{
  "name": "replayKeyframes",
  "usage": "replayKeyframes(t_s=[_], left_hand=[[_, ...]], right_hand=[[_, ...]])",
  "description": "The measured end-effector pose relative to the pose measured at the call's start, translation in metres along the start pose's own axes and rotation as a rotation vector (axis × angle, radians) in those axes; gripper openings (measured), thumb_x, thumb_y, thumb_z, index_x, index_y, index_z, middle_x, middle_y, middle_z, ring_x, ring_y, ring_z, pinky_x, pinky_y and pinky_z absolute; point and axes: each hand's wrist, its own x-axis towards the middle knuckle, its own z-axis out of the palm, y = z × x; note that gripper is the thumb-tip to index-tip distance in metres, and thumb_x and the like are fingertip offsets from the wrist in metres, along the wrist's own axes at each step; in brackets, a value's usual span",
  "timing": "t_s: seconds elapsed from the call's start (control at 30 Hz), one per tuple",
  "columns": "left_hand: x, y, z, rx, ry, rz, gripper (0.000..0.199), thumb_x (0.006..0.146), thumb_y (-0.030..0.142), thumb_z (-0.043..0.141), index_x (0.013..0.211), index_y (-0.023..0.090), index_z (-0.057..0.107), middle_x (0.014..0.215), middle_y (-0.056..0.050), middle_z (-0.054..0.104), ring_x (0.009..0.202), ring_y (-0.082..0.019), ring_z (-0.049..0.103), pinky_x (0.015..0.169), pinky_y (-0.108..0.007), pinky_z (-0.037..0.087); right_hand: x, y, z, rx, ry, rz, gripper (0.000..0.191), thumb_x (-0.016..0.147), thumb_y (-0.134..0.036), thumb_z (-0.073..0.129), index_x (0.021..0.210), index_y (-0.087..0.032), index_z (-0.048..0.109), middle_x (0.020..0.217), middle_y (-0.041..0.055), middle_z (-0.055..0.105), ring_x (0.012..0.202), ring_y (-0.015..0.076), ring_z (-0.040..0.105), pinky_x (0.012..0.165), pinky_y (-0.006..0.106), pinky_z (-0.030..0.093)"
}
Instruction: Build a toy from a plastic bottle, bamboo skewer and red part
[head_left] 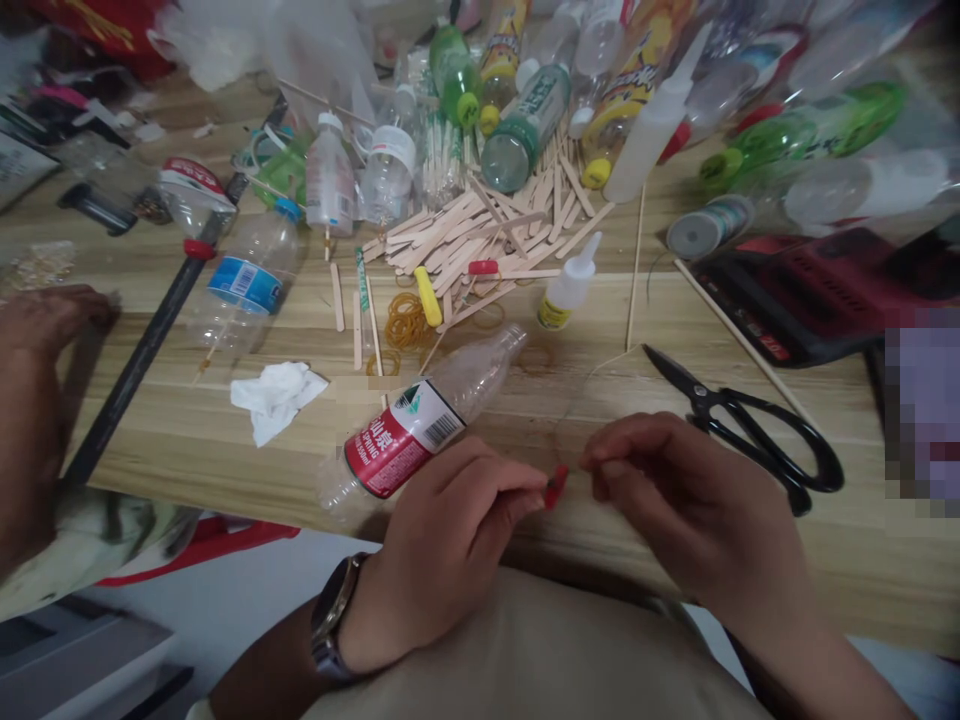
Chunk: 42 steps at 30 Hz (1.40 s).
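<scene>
Work on the small red piece (556, 487) is looking unfinished: the left hand (450, 545), palm down, is pinching it over the desk (862, 570), while the right hand (690, 500) is curling just beside it, thumb and forefinger nearly meeting (whether on anything, I cannot tell). Beyond, the red-labelled bottle (405, 440) is lying capless, the piece apart from it.

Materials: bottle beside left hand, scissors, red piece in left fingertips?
Bottle: clear plastic, glossy; see-through, with glints.
Scissors: probably metal, black with slight sheen, judging by thin tapered tips; grips could be plastic.
Red piece: maybe plastic, from its solid red; too small and blurred to confirm.
</scene>
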Motion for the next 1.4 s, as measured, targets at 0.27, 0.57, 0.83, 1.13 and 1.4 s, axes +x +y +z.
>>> replayKeyframes(t_s=[0.27,0.57,0.83,1.13,1.4], left_hand=[[-0.003,0.004,-0.003,0.16,-0.04,0.039,0.016,0.095,0.008,0.055,0.1,0.017,0.066,0.085,-0.001,0.068,0.078,-0.013,0.064,0.071,-0.022,0.051],[0.01,0.008,-0.011,-0.318,-0.127,-0.126,0.019,0.085,0.007,0.047,0.071,0.02,0.048,0.078,0.001,0.058,0.071,-0.011,0.054,0.063,-0.023,0.042],[0.013,0.006,-0.014,-0.595,-0.406,-0.322,0.021,0.096,0.017,0.041,0.076,0.022,0.045,0.067,0.003,0.053,0.054,-0.01,0.04,0.052,-0.026,0.035],[0.008,0.009,-0.01,-0.25,-0.395,-0.231,0.018,0.091,0.012,0.039,0.078,0.023,0.038,0.066,0.006,0.044,0.057,-0.011,0.04,0.053,-0.028,0.028],[0.012,0.008,-0.002,-0.658,-0.267,-0.56,0.011,0.095,0.03,0.054,0.091,0.023,0.047,0.067,0.008,0.043,0.054,-0.008,0.036,0.049,-0.021,0.03]], right_hand=[[0.007,-0.01,0.005,1.021,0.016,0.411,0.015,0.079,-0.02,0.071,0.069,-0.024,0.06,0.078,-0.0016,0.076,0.039,0.0071,0.052,0.038,0.02,0.04],[0.001,-0.008,0.017,1.045,-0.109,0.446,0.015,0.085,-0.019,0.059,0.073,-0.025,0.052,0.05,-0.0088,0.047,0.042,0.0092,0.035,0.039,0.019,0.027],[-0.006,-0.019,0.013,0.501,-0.134,0.193,0.015,0.084,-0.012,0.052,0.078,-0.026,0.051,0.062,-0.0066,0.051,0.048,0.0102,0.043,0.042,0.021,0.035],[-0.024,-0.023,0.013,-0.04,-0.126,-0.177,0.025,0.08,-0.004,0.046,0.082,-0.028,0.045,0.066,-0.004,0.064,0.057,0.0169,0.064,0.053,0.028,0.047],[-0.024,-0.015,0.012,0.452,-0.065,0.093,0.017,0.097,-0.014,0.05,0.093,-0.03,0.054,0.072,-0.0036,0.058,0.057,0.0137,0.056,0.051,0.025,0.047]])
